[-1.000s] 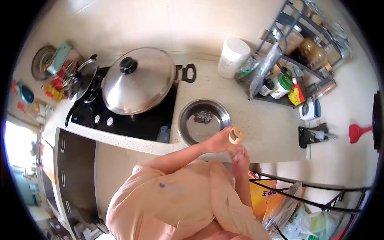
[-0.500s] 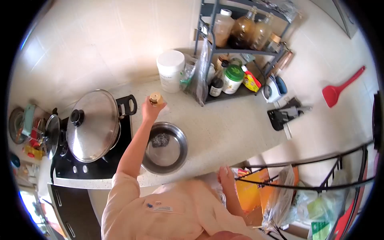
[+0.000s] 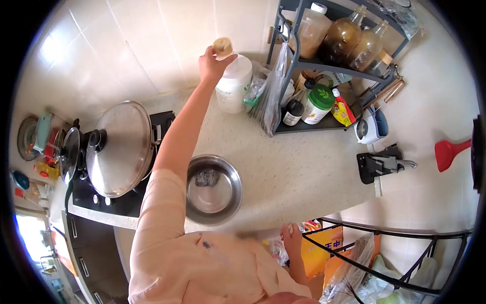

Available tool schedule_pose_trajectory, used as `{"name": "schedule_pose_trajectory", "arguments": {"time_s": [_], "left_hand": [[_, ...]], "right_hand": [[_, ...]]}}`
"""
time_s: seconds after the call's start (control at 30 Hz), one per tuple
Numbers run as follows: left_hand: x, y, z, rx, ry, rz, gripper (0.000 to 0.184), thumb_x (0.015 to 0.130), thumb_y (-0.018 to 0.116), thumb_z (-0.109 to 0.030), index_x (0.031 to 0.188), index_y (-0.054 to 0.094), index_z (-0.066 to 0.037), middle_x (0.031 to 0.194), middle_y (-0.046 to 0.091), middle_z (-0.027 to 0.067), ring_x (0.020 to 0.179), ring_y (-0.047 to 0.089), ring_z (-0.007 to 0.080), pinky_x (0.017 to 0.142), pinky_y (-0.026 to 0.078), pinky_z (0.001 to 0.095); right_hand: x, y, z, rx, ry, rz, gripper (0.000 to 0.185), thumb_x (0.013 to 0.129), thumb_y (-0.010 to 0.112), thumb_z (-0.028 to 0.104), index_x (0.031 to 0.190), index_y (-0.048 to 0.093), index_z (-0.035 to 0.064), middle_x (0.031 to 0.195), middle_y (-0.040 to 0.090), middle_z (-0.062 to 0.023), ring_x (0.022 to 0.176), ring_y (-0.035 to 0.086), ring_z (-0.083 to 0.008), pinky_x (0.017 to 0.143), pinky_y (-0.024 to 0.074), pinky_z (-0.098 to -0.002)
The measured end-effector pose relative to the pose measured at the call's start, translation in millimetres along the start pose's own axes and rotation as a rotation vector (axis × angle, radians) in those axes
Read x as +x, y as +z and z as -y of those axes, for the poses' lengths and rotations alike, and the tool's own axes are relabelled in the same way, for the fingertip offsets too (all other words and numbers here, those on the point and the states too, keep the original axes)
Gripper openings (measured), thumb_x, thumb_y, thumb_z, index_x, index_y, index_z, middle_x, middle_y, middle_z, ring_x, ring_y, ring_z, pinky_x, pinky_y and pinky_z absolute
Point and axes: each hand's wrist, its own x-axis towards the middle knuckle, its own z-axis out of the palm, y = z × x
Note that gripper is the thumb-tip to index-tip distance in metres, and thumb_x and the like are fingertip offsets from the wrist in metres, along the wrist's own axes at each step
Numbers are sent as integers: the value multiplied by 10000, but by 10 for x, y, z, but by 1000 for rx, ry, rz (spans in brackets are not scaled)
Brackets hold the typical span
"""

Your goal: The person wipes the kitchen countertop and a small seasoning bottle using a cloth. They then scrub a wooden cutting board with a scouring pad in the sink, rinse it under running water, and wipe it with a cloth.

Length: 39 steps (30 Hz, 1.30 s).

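My left hand [image 3: 213, 66] is raised near the wall, its fingers closed around a small tan-topped jar [image 3: 223, 47]. The jar is above a white lidded tub [image 3: 235, 81] at the back of the counter; blur hides its details. Down at the counter's front edge is my right hand [image 3: 291, 236], fingers curled, beside an orange box. I cannot make out what it holds, if anything. Between me and the tub stands a steel basin [image 3: 234, 195], with a grey metal scouring pad [image 3: 206, 178] inside it.
A large lidded pan [image 3: 121, 152] occupies the stove on the left. Bottles and jars fill a grey rack [image 3: 339, 71] at the back right. A knife holder [image 3: 372, 167] lies on the counter's right end. A black wire rack [image 3: 374, 228] with bags stands nearer me.
My left hand has lifted the jar from over the counter, up and away from me to above the white tub. The view has shifted somewhat. My right hand stays near the counter edge.
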Motion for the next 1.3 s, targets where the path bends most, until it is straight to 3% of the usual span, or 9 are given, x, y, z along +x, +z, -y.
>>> {"name": "schedule_pose_trajectory", "arguments": {"time_s": [0.23, 0.33, 0.4, 0.57, 0.67, 0.83, 1.03, 1.2, 1.3], "left_hand": [[-178, -225, 153, -43, -44, 12, 755, 607, 775, -375, 1155, 475, 49, 1084, 566, 156, 945, 549, 219, 794, 463, 345], [-765, -576, -102, -1078, -382, 261, 510, 929, 363, -376, 1174, 456, 62, 1127, 543, 156, 975, 519, 194, 888, 388, 294], [-1285, -897, -397, -1612, -627, 532, 625, 933, 174, -450, 1244, 371, 55, 1263, 444, 169, 1109, 468, 233, 965, 349, 334], [-2134, -1002, -337, -1707, -848, 602, 509, 930, 296, -386, 1243, 388, 4, 1213, 483, 133, 1067, 489, 193, 904, 395, 293], [-2662, -901, -181, -1257, -899, 510, 101, 881, 461, -119, 820, 525, -70, 664, 480, -29, 579, 445, 61, 518, 375, 175], [-3404, -1177, -69, -528, -960, 655, 356, 885, 509, -247, 575, 525, -71, 491, 420, -12, 405, 361, 85, 407, 319, 230], [-3695, -1697, 556, 57, -132, 534, 345, 806, 590, -239, 542, 553, -20, 657, 550, 81, 623, 563, 176, 569, 442, 322], [-3744, -1526, 808, 776, -151, 596, 329, 726, 591, -188, 1005, 515, -30, 1009, 521, 146, 920, 540, 307, 713, 490, 350], [-3665, -1233, 815, 869, -235, 843, 262, 731, 589, -211, 934, 574, -45, 1022, 516, 143, 941, 539, 285, 691, 499, 332]], "right_hand": [[138, -7, 160, -10, -27, 59, 190, 858, 511, 199, 791, 502, 22, 607, 549, -40, 526, 518, -92, 479, 413, -229], [225, 39, 393, 114, 69, 92, 181, 868, 493, 202, 819, 504, 28, 646, 554, -36, 563, 528, -98, 505, 418, -229], [275, 89, 549, 263, 134, 104, 173, 873, 481, 202, 859, 500, 31, 693, 561, -38, 589, 530, -102, 523, 419, -228], [406, 209, 701, 574, 93, 114, 256, 887, 459, 197, 1075, 429, 26, 841, 581, -70, 658, 532, -104, 571, 427, -231], [370, 298, 812, 495, -63, 77, 273, 890, 456, 196, 1096, 420, 21, 781, 560, -49, 608, 505, -84, 509, 398, -214], [256, 418, 898, 388, 96, 168, 208, 897, 465, 219, 995, 448, 36, 680, 487, -3, 537, 433, -55, 430, 346, -197], [224, 656, 991, 317, -37, 300, 167, 887, 505, 193, 935, 489, 34, 660, 478, 12, 558, 433, -45, 476, 360, -187], [209, 1028, 1432, 160, -247, 428, 201, 858, 546, 170, 955, 499, 0, 729, 537, -46, 671, 541, -143, 604, 441, -274], [329, 1289, 1620, -168, -747, 328, 187, 826, 571, 145, 943, 514, 12, 810, 545, -102, 711, 557, -230, 628, 444, -327]]}}
